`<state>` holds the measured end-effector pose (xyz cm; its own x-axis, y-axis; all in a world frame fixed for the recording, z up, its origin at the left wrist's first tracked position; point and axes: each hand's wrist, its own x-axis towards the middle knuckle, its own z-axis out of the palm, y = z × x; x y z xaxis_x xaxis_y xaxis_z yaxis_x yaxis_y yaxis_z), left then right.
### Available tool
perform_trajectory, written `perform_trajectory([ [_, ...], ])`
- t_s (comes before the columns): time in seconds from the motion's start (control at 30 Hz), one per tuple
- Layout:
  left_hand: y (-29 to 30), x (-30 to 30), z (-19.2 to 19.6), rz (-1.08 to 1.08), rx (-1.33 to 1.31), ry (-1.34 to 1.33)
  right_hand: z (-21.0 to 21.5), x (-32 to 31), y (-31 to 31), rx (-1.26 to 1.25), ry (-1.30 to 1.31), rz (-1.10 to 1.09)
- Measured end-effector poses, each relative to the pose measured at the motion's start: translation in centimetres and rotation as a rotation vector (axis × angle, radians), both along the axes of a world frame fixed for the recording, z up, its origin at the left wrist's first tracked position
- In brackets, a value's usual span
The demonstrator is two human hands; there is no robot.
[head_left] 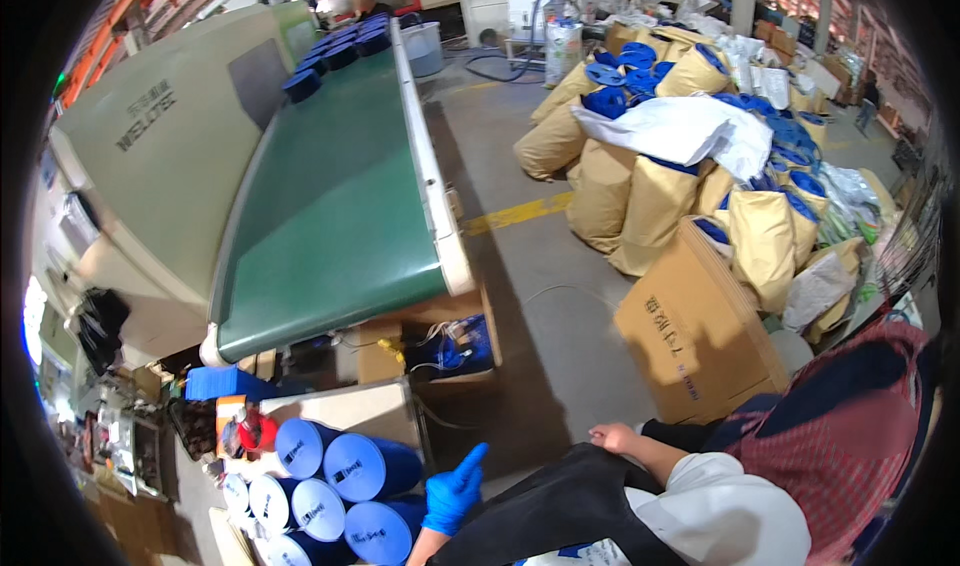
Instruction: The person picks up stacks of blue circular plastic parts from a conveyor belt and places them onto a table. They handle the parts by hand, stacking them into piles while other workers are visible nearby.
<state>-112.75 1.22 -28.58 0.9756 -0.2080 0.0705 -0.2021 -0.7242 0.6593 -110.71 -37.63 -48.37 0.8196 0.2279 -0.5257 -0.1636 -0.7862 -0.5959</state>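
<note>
At the bottom of the frame the left hand (455,491), in a blue glove, points open and empty just right of the blue rolls (330,491) at lower left; reach the nearest roll squarely. The bare right hand (612,436) rests closed, perhaps pinching the black apron (560,506). About seven rolls show.

Six blue-capped rolls (340,486), one cardboard box (695,341), one conveyor belt (330,186)
</note>
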Motion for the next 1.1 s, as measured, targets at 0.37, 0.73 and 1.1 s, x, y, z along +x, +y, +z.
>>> perform_trajectory([
  [0.37, -12.4, 20.9, -2.1, -0.252, -0.023, -0.017, -17.2, 0.6, -23.2, -0.229, 0.129, -0.004],
  [0.73, -28.6, 48.5, 2.3, -0.429, -0.504, 0.5, 2.0, 44.0, -27.4, -0.013, -0.04, -0.61],
  [1.1, -28.8, 77.4, 1.2, -0.318, -0.179, 0.256, 5.8, 81.6, -11.7, 0.369, -0.247, 0.234],
])
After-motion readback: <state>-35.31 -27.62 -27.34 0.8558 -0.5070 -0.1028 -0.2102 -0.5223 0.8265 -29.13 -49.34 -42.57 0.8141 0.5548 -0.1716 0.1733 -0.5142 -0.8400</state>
